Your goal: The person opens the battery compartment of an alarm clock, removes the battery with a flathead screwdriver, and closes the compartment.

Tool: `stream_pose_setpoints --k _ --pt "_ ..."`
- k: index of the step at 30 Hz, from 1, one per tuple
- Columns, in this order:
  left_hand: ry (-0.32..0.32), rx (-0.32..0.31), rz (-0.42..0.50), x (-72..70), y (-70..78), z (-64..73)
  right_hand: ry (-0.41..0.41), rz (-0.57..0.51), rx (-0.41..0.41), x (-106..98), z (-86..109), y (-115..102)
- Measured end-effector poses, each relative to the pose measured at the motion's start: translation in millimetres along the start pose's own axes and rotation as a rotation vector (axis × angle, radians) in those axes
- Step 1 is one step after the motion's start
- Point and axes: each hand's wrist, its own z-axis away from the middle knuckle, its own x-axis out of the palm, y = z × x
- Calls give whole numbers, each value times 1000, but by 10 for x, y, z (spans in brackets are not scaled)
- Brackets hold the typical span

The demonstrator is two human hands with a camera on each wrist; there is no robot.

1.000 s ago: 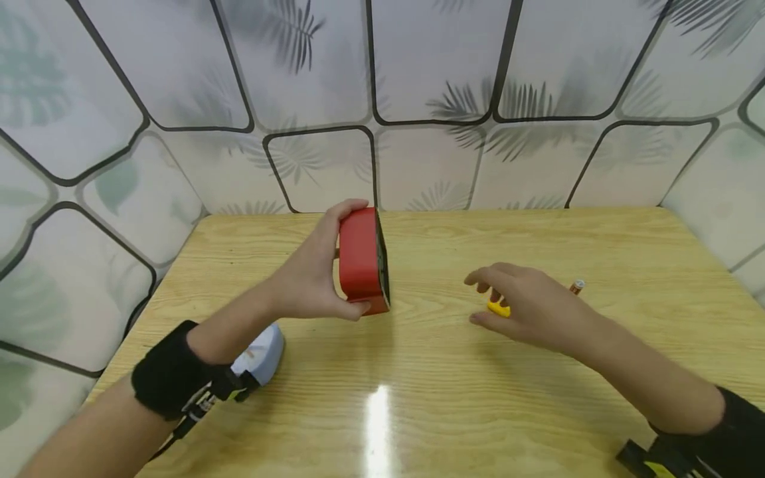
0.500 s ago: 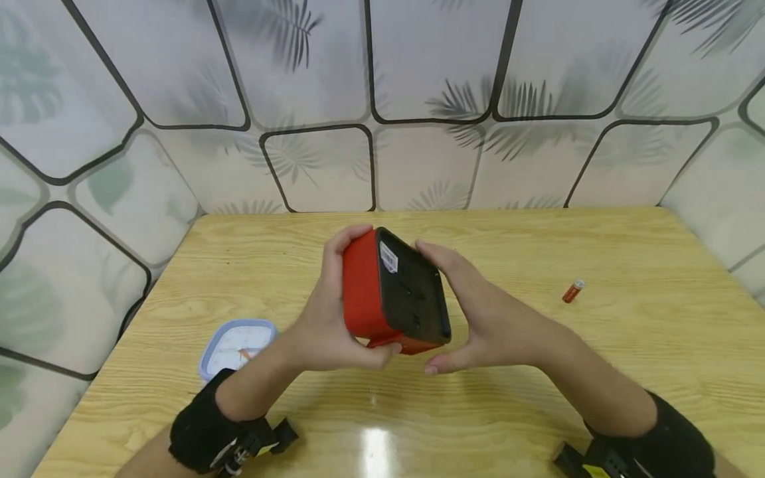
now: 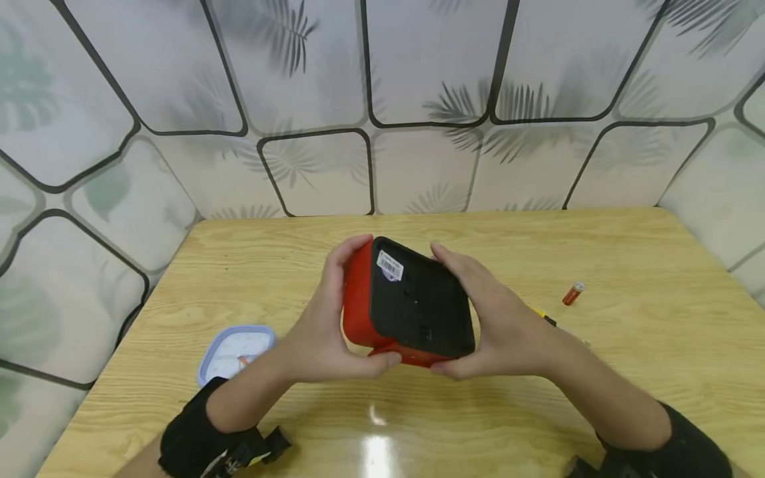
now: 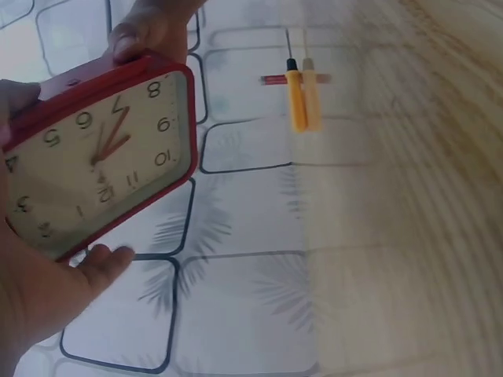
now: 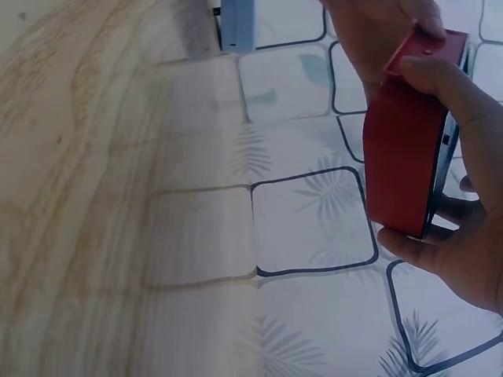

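Observation:
A red alarm clock is tilted above the table, its black back with a barcode sticker towards the head camera. Its dial with numerals and hands shows in the left wrist view. My left hand grips the left side, thumb along the lower edge and fingers at the top. On the other side my right hand holds the clock, thumb at the bottom corner. The right wrist view shows the red side of the case, with right-hand fingers curled round its edges.
A yellow-handled screwdriver lies on the wooden table, partly behind my right forearm in the head view. Beyond it is an orange-brown battery. At left lies a light-blue rounded-square object with a white face. A patterned wall closes the back.
The left hand has turned the clock from edge-on, so its black back shows. The right hand has come left from near the screwdriver, leaving that behind, and now holds the clock too.

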Motion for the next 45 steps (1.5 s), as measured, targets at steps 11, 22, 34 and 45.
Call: stream_pose_setpoints --k 11,22,34,45 --pt "-163 -345 -608 16 34 23 -130 191 56 -45 16 71" --pt "-434 -459 -854 177 -76 107 -432 237 162 99 80 107" --pt "-596 -568 -842 344 -214 182 -575 234 205 207 125 115" --pt "-628 -551 -781 211 -124 147 -624 171 270 145 120 105"
